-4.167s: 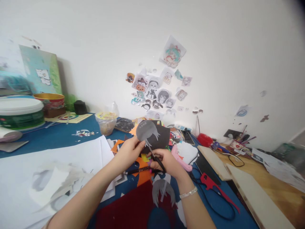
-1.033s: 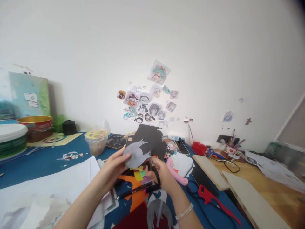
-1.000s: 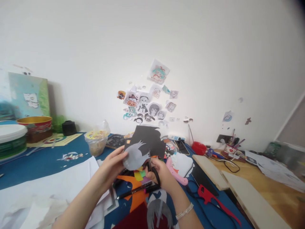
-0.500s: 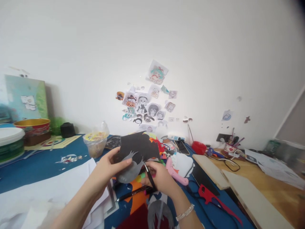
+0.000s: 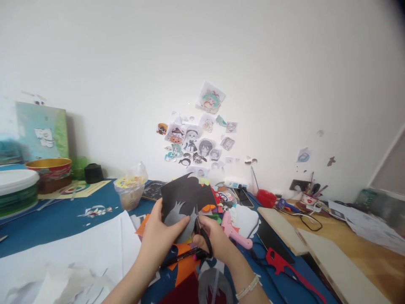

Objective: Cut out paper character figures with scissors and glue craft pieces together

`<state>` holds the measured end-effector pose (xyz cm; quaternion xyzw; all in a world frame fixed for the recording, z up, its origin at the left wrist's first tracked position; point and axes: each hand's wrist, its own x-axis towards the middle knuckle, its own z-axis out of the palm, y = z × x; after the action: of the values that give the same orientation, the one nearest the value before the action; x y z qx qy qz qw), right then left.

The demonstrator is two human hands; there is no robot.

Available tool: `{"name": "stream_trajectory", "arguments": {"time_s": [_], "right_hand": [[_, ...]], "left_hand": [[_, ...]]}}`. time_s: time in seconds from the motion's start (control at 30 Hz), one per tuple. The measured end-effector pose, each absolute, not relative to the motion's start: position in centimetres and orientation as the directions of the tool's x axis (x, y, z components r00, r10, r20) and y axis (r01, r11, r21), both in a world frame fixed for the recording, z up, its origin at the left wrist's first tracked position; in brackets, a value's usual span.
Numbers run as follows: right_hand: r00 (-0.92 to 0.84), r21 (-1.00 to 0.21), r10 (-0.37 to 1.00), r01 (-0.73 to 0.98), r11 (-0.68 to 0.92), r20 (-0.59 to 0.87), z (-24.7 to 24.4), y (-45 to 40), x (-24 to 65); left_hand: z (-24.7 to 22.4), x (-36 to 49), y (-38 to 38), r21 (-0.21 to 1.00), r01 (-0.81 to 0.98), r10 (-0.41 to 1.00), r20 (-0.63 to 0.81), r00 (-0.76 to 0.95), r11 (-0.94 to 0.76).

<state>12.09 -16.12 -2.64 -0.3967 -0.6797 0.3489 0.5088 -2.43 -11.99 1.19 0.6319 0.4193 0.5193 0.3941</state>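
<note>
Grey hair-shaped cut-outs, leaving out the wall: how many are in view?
2: one cut-out in the left hand, in front of black paper; another cut-out at the bottom edge, partly outside the picture. More may be hidden.

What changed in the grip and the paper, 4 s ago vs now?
The gray hair-shaped cutout was turned counterclockwise: its pointed tips, then toward the lower right, now face up. The black sheet behind it now shows a wavy upper edge. The view shifted too. Same grips: left hand on the cutout, right hand on the scissors. Pink glue gun unmoved.
</note>
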Motion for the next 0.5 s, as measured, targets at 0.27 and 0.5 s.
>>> {"name": "stream_trajectory", "arguments": {"time_s": [0.27, 0.5], "right_hand": [[-0.217, -0.876, 0.880, 0.154, 0.458, 0.422, -2.20, -16.55, 12.09], [-0.234, -0.887, 0.900, 0.203, 0.414, 0.367, -1.78, -16.90, 12.41]], "left_hand": [[1.68, -2.61, -12.22, 0.954, 0.080, 0.952, 0.279, 0.126, -0.290], [1.40, -2.96, -11.61, 0.941, 0.132, 0.935, 0.279, 0.221, -0.312]]}}
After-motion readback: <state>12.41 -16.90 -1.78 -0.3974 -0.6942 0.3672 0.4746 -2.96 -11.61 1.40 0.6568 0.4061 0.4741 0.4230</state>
